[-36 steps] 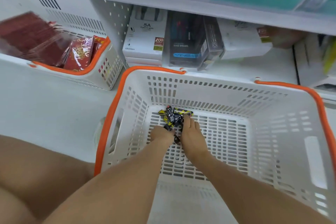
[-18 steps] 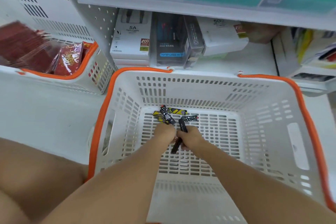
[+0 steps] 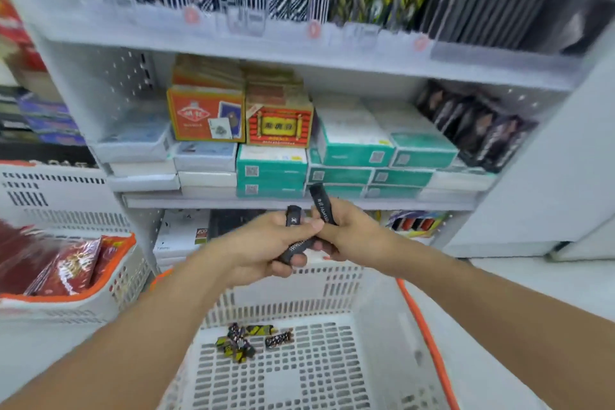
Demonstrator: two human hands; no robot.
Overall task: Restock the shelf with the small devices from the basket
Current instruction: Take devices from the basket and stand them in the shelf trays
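My left hand (image 3: 263, 243) and my right hand (image 3: 346, 230) meet above the white basket (image 3: 382, 336), both closed on small black stick-shaped devices (image 3: 321, 205). One device stands up from my right fist; others lie across my left palm. Several patterned devices (image 3: 248, 339) remain on the basket floor below. The top shelf (image 3: 266, 43) carries rows of the same devices in black-white, yellow-black and plain black patterns.
The middle shelf holds playing-card boxes (image 3: 206, 113) and teal boxes (image 3: 271, 166). A second orange-rimmed basket (image 3: 109, 280) with red packets stands at the left. A white cabinet side (image 3: 549, 176) rises at the right. White floor lies beyond it.
Both hands rose out of the basket with devices in them and came together at chest height. The view tilted up from the basket floor to the shelves.
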